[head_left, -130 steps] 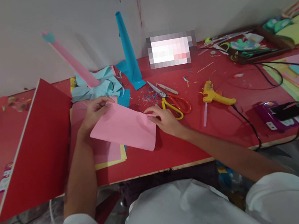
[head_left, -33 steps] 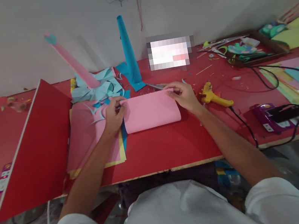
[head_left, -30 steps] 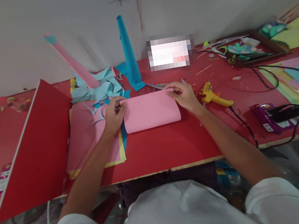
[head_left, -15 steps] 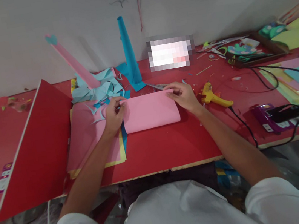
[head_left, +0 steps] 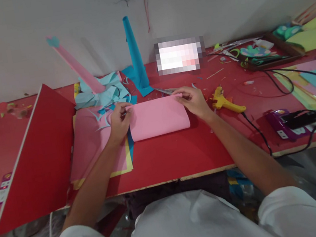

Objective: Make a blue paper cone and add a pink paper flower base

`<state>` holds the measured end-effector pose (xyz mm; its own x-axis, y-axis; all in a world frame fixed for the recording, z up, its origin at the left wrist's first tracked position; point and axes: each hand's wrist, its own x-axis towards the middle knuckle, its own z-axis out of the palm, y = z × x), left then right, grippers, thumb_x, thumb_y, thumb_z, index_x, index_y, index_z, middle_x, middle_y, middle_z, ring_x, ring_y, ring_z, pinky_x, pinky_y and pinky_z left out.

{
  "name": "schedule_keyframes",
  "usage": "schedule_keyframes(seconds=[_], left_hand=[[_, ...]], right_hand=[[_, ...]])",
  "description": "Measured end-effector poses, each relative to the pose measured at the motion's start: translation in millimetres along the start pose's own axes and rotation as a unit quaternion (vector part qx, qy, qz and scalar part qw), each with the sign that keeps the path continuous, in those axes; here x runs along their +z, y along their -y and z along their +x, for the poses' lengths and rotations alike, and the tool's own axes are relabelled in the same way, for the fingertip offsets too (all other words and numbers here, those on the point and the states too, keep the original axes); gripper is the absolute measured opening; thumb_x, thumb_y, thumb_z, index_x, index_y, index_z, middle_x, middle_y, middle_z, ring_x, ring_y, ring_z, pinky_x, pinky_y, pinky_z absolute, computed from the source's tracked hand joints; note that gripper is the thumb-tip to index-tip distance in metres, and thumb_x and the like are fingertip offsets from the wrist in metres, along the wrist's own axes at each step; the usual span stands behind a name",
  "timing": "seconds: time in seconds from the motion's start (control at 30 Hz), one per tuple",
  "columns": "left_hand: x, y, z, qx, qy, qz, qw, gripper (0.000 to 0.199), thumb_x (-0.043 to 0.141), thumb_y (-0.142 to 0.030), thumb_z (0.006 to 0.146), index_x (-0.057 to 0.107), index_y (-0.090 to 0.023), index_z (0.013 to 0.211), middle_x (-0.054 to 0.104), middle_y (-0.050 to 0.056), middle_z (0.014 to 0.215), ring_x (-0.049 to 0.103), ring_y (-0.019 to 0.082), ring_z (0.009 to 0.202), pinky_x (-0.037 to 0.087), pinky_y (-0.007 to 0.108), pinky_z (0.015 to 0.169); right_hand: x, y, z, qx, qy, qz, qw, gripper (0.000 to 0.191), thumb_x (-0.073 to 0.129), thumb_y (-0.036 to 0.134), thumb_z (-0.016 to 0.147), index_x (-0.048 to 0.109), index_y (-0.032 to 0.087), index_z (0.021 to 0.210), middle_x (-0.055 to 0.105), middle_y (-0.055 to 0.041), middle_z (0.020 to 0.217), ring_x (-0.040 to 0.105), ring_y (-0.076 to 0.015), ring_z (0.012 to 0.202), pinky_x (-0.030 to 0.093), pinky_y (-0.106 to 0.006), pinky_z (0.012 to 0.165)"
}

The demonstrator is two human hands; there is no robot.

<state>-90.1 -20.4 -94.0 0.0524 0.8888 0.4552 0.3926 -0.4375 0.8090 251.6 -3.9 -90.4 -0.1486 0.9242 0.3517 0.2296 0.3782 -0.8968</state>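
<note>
A folded pink sheet of paper (head_left: 158, 118) lies over the red table in front of me, its rounded fold towards my body. At its far left corner my left hand (head_left: 120, 120) pinches the edge between thumb and fingers. My right hand (head_left: 194, 101) grips the far right corner the same way. Scissors (head_left: 165, 91) lie just behind the sheet, partly hidden by it. Left of the sheet is a stack of pink paper (head_left: 89, 142) with yellow and blue sheets under it.
A yellow glue gun (head_left: 226, 101) with a black cord lies right of my hand, near a purple power strip (head_left: 288, 125). Blue (head_left: 136, 57) and pink (head_left: 78, 67) paper cones stand behind, among blue scraps (head_left: 101, 89). A red partition (head_left: 39, 154) rises at left.
Almost nothing differs. Both hands keep hold of the pink paper's far corners, and the view has shifted very slightly.
</note>
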Motion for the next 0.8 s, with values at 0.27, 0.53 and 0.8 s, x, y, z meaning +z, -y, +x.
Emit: schedule_keyframes(seconds=[0.27,0.53,0.8], left_hand=[[-0.2,-1,0,-0.004,0.002,-0.005,1.000,0.033,0.068,-0.058,0.103,0.069,-0.025,0.110,0.068,0.003,0.089,0.061,0.017,0.076,0.047,0.029,0.067],[-1.6,0,-1,0.017,0.044,0.065,0.997,0.020,0.065,-0.042,0.104,0.070,-0.024,0.111,0.058,-0.001,0.077,0.054,0.016,0.067,0.040,0.029,0.063],[-5.3,-4,-4,0.059,0.162,0.225,0.959,0.022,0.056,-0.032,0.102,0.073,-0.023,0.113,0.067,0.002,0.076,0.060,0.021,0.068,0.041,0.033,0.067]], right_hand=[[0,5,-1,0.010,0.003,-0.010,1.000,0.041,0.074,0.066,0.097,0.082,0.028,0.108,0.085,-0.0091,0.118,0.081,-0.0297,0.106,0.066,-0.045,0.094],[-4,7,-2,-0.021,0.017,-0.113,0.993,0.031,0.067,0.055,0.103,0.082,0.028,0.103,0.086,-0.0069,0.109,0.081,-0.0299,0.101,0.062,-0.045,0.092],[-8,7,-8,-0.024,0.088,-0.306,0.948,0.019,0.065,0.028,0.102,0.084,0.030,0.103,0.082,-0.0048,0.089,0.074,-0.0276,0.080,0.053,-0.042,0.078]])
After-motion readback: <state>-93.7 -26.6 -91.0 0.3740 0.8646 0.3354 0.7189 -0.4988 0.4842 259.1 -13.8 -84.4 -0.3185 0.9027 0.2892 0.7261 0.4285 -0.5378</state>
